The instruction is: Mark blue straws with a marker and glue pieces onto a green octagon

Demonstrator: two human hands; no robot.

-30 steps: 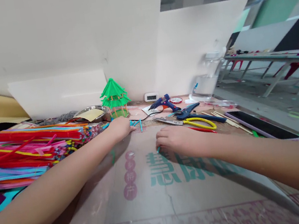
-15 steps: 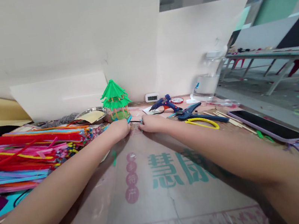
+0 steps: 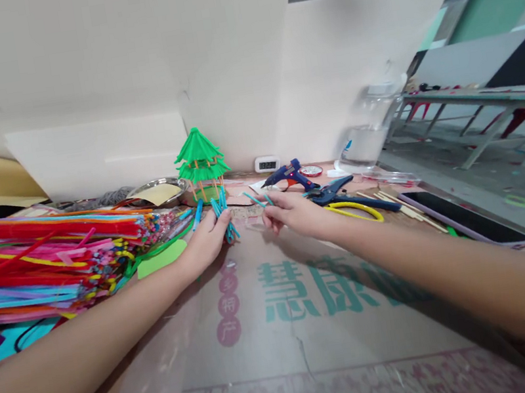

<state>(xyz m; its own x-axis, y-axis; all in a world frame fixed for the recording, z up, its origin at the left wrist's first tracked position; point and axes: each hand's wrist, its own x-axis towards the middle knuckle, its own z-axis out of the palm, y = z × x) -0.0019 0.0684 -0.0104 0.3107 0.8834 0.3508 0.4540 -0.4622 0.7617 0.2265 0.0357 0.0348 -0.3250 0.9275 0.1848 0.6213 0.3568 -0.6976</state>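
Note:
My left hand (image 3: 205, 239) is closed around a small bundle of short blue sticks (image 3: 223, 213), held upright just above the cardboard sheet (image 3: 293, 324). My right hand (image 3: 292, 213) pinches one or two more short blue sticks (image 3: 255, 199) a little to the right of the bundle. Behind both hands stands a small green pagoda model (image 3: 201, 164) on thin posts.
A big heap of coloured pipe cleaners (image 3: 48, 263) fills the left side. A metal bowl (image 3: 157, 195), a blue glue gun (image 3: 289, 175), yellow-handled scissors (image 3: 351, 207), blue pliers (image 3: 334, 192), wooden sticks (image 3: 403, 206), a phone (image 3: 465, 217) and a clear plastic jar (image 3: 367, 133) lie at the back and right.
Both hands have lifted off the cardboard. The left now holds the gathered blue sticks upright, and the right has come up with loose blue sticks pinched in its fingers.

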